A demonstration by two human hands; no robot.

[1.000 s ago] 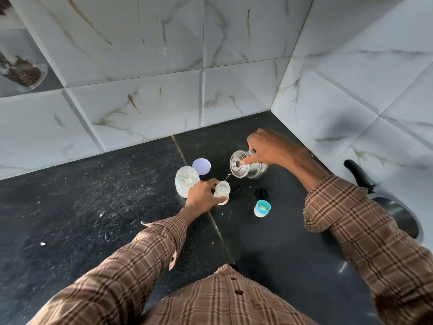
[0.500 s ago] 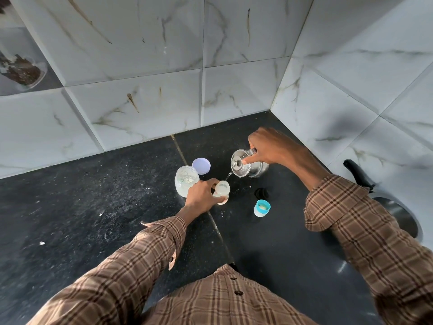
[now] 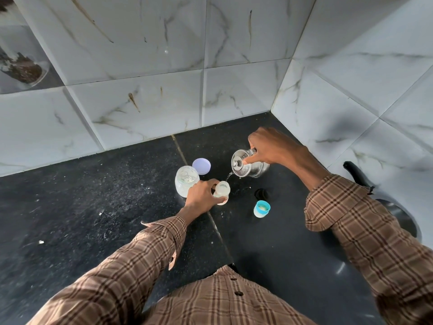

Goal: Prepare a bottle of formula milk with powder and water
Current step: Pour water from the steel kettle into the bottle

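Observation:
A small baby bottle point(image 3: 222, 190) stands upright on the black counter, its mouth uncovered, with pale contents inside. My left hand point(image 3: 201, 195) grips it from the left side. My right hand point(image 3: 273, 148) holds a small steel kettle point(image 3: 247, 165) tilted to the left, one finger pressed on its lid. A thin stream of water runs from the spout into the bottle's mouth. An uncapped clear powder jar point(image 3: 186, 180) stands just left of the bottle, and its lilac lid point(image 3: 201, 166) lies behind it.
A blue-rimmed bottle cap point(image 3: 262, 208) and a small black ring point(image 3: 261, 193) lie right of the bottle. A dark pan with a black handle point(image 3: 357, 175) sits at the right edge. Tiled walls meet in a corner behind. White specks dot the counter.
Both hands have kept their places and the kettle stays tilted, with water still running into the bottle. Nothing else has moved.

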